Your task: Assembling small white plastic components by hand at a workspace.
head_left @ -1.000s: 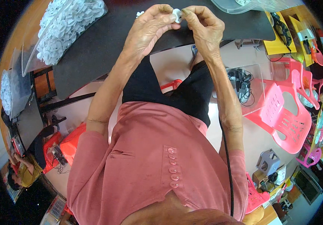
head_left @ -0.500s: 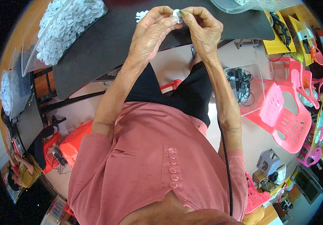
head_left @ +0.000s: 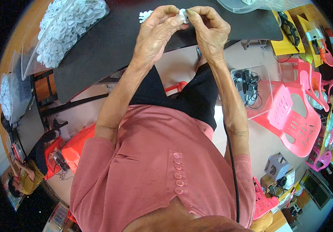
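Note:
A small round white plastic piece [head_left: 183, 16] is pinched between my two hands above the near edge of the black table [head_left: 108, 50]. My left hand [head_left: 157, 31] grips it by thumb and fingers from one side. From the other side my right hand [head_left: 210, 29] holds it the same way, fingers curled. Just beyond my left fingers, a white piece with several prongs [head_left: 145, 16] lies on the tabletop. The fingertips hide part of the held piece, so its full shape cannot be made out.
At the far left, a clear bin [head_left: 27, 63] holds a heap of white plastic parts [head_left: 68, 29]. A clear plastic tub [head_left: 244, 7] stands at the far right. Pink chairs [head_left: 286, 116] are to my right, one with a clear box of cables [head_left: 247, 87]. Another person [head_left: 27, 178] sits at left.
Both hands stay in nearly the same place. The white piece has turned slightly between my fingertips.

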`<state>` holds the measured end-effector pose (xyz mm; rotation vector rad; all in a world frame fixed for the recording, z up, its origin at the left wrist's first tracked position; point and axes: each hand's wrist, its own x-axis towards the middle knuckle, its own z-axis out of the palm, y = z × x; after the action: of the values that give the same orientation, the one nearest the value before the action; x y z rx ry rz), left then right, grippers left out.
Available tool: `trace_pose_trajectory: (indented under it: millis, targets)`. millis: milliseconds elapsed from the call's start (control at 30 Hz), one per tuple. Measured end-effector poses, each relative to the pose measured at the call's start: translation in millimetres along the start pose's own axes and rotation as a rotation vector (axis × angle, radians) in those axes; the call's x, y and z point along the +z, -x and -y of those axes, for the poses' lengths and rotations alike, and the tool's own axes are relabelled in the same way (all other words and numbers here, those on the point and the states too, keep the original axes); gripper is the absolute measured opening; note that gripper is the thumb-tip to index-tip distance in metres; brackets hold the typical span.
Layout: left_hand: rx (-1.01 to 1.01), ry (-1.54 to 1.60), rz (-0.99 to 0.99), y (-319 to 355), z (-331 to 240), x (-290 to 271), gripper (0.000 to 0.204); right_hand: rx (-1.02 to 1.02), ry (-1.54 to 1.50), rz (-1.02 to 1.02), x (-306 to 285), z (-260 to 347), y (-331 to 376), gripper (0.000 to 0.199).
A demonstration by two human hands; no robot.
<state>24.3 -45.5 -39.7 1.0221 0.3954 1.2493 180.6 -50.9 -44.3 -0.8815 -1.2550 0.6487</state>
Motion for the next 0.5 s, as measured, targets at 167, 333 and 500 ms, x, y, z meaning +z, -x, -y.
trace_pose_trajectory:
  millis: [167,333,500]
  targets:
    - [0.011,-0.021,-0.004,0,2,-3,0.022,0.007,-0.006,0.027,0,0,-1,0.009]
    - [0.042,-0.127,-0.026,2,6,-6,0.022,0.016,0.061,0.053,-3,-1,0,0.01]
    - [0.08,-0.095,-0.032,1,5,-1,0.023,0.006,-0.039,0.101,-3,-1,0,0.01]
